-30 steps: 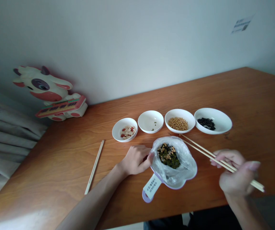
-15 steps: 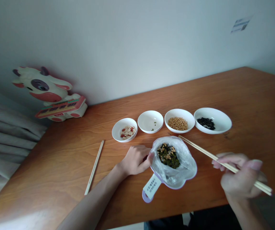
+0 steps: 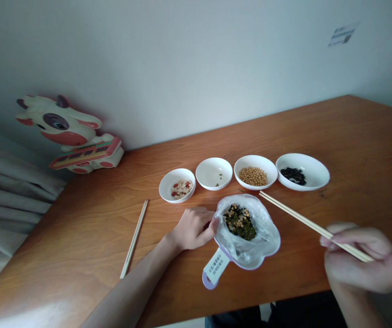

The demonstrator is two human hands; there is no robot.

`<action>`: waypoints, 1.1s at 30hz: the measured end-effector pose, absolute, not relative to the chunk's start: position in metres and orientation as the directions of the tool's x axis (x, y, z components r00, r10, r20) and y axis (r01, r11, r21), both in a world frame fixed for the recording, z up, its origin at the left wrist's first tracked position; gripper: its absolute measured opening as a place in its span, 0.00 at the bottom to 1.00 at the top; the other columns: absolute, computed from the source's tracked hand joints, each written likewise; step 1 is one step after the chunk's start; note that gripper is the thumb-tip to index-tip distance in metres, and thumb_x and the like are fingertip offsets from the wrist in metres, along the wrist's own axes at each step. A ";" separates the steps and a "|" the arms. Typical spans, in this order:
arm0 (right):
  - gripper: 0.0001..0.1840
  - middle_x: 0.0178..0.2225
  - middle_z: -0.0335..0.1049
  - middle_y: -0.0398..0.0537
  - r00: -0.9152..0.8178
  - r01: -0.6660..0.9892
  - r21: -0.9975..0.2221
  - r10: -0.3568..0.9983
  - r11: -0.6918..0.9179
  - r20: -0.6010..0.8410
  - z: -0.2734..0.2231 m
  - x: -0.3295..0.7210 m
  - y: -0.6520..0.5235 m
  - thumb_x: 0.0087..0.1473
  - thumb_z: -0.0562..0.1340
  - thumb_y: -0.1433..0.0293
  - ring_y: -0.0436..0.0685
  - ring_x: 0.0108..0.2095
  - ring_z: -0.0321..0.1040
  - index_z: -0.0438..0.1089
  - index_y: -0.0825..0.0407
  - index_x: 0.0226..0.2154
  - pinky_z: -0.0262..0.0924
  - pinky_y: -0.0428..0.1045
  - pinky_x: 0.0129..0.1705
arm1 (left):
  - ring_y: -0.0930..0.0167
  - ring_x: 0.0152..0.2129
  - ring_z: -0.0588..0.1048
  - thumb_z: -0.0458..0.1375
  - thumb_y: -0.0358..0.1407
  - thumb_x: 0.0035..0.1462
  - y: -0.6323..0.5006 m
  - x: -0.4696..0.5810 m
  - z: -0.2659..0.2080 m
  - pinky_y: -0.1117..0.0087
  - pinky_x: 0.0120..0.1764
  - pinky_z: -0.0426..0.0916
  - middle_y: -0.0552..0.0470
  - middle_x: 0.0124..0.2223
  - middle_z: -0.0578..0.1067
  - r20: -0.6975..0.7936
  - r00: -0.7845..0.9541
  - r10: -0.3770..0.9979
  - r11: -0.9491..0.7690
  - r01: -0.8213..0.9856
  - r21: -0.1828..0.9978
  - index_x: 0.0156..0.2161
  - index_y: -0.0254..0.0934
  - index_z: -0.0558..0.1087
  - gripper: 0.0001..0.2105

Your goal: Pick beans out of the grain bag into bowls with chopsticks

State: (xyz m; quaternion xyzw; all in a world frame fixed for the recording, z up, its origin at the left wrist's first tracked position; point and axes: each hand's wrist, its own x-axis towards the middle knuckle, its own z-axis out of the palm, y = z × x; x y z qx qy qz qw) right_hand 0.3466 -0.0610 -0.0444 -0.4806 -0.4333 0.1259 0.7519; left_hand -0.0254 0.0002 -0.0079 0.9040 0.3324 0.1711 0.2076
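My left hand (image 3: pixel 196 228) is closed on the left rim of a lilac handled bowl (image 3: pixel 250 265) lined with a clear plastic bag (image 3: pixel 266 234). Inside the bag lies a heap of mixed beans (image 3: pixel 239 222), green, dark and yellow. At the right, my right hand (image 3: pixel 363 255) is closed around a pair of wooden chopsticks (image 3: pixel 301 218), whose tips rest apart from the bag, near its upper right edge. In a row behind stand white bowls holding pale and reddish pieces (image 3: pixel 182 187), a few green beans (image 3: pixel 220 176), yellow soybeans (image 3: pixel 253 176) and black beans (image 3: pixel 293 175).
A second pair of chopsticks (image 3: pixel 134 239) lies on the wooden table (image 3: pixel 168 291) left of my left forearm. A cow-shaped toy keyboard (image 3: pixel 79 136) stands against the wall at the back left. Grey curtains (image 3: pixel 7 191) hang at the left edge.
My right hand has moved to the right, drawing the chopsticks slightly away from the bag. My left hand and the bowls stay where they were.
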 end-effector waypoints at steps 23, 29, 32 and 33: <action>0.45 0.24 0.70 0.48 0.588 0.304 -0.935 0.737 0.181 0.333 -0.034 0.322 -0.068 0.63 0.35 0.36 0.56 0.23 0.66 0.68 0.50 0.24 0.57 0.53 0.25 | 0.70 0.26 0.67 0.43 0.40 0.76 0.000 -0.025 -0.006 0.66 0.33 0.57 0.52 0.28 0.71 0.178 0.720 0.671 -0.701 0.538 0.469 0.31 0.38 0.63 0.19; 0.43 0.22 0.70 0.49 0.570 0.297 -0.931 0.742 0.214 0.353 -0.029 0.319 -0.066 0.67 0.38 0.40 0.56 0.21 0.65 0.70 0.51 0.23 0.56 0.53 0.24 | 0.70 0.25 0.67 0.43 0.40 0.76 -0.001 -0.025 -0.006 0.66 0.33 0.58 0.51 0.28 0.71 0.180 0.721 0.669 -0.704 0.537 0.465 0.31 0.38 0.64 0.20; 0.43 0.21 0.71 0.50 0.609 0.311 -0.924 0.699 0.224 0.375 -0.024 0.316 -0.065 0.67 0.43 0.40 0.55 0.20 0.67 0.71 0.52 0.21 0.55 0.53 0.22 | 0.70 0.25 0.66 0.43 0.40 0.76 0.000 -0.025 -0.006 0.66 0.33 0.57 0.51 0.28 0.71 0.180 0.719 0.671 -0.701 0.536 0.470 0.30 0.38 0.64 0.20; 0.43 0.21 0.72 0.50 0.627 0.314 -0.922 0.680 0.228 0.382 -0.022 0.315 -0.065 0.67 0.44 0.40 0.55 0.20 0.67 0.71 0.52 0.20 0.55 0.53 0.21 | 0.70 0.25 0.66 0.43 0.40 0.76 0.000 -0.025 -0.006 0.66 0.33 0.57 0.51 0.28 0.71 0.179 0.720 0.670 -0.701 0.536 0.470 0.30 0.38 0.63 0.20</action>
